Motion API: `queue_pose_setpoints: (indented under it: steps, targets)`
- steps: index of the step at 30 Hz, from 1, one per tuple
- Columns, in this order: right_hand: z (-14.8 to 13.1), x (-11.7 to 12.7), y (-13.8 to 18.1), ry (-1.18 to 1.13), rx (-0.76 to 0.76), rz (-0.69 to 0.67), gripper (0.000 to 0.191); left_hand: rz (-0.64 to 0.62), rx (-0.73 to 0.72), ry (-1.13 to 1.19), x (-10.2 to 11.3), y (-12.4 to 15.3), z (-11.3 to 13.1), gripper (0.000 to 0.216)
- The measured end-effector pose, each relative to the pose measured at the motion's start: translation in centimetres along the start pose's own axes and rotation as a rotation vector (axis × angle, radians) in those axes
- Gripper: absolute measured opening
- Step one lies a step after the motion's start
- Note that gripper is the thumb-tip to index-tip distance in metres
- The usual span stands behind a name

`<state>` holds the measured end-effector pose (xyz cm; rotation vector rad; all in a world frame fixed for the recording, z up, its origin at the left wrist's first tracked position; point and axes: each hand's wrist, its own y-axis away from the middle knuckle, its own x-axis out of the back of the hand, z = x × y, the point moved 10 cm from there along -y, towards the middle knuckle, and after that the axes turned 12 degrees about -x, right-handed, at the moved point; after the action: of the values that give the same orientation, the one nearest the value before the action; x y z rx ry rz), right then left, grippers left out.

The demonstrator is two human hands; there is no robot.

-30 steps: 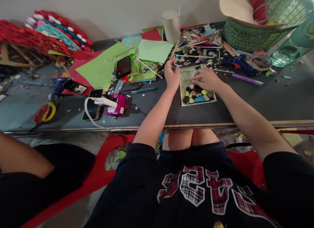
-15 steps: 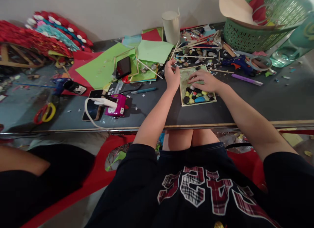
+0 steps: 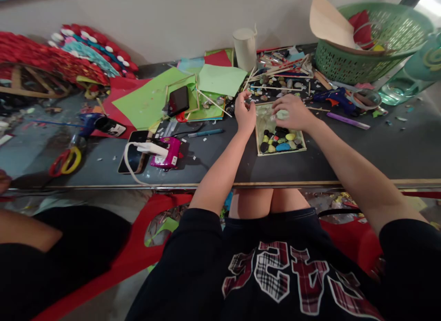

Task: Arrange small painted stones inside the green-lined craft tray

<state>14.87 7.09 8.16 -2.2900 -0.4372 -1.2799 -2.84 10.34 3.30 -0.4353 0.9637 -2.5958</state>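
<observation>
A shallow frame (image 3: 259,138) with pale sticks along its edges lies on the dark table. Its near half is covered with painted pebbles (image 3: 283,146) in black, yellow, blue and other colours, while part of the far half shows a pale base. Over that far half is my right hand (image 3: 293,112), fingers bent down, with a small whitish pebble (image 3: 273,118) at the fingertips. My left hand (image 3: 245,116) rests at the frame's left edge, its fingers loosely curved and apart, holding nothing that I can see. The right hand covers the frame's far right corner.
Behind lie loose pebbles and sticks (image 3: 275,87). A glue gun (image 3: 336,99), a purple cutter (image 3: 347,121) and a green basket (image 3: 351,63) are to the right. Left are coloured paper (image 3: 144,100), a phone (image 3: 178,100), a pink power socket (image 3: 167,153) and scissors (image 3: 65,161). Another person's arm (image 3: 27,231) shows at left.
My right hand has drawn slightly toward the far side of the frame, and the whitish pebble has moved with it. My left hand stays by the left edge. The view has shifted slightly.
</observation>
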Motion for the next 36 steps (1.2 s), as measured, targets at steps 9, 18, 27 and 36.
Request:
queue_pose_setpoints:
  steps: [9, 18, 27, 36]
  targets:
    - [5.1, 1.9, -5.7, 0.223, -0.289, 0.193, 0.035, -0.021, 0.009, 0.013, -0.4, 0.1, -0.1, 0.039]
    - [1.6, -1.1, -7.7, 0.363, -0.377, 0.043, 0.021, 0.004, 0.048, 0.013, -0.3, 0.2, -0.7, 0.033]
    - [2.1, -1.3, -8.1, 0.428, -0.416, 0.028, 0.021, 0.083, 0.208, 0.019, 0.5, 0.7, 0.2, 0.035]
    - [-0.2, 0.0, -8.6, 0.610, -0.303, 0.072, 0.011, 0.098, 0.231, -0.015, 0.9, 0.8, 0.5, 0.041]
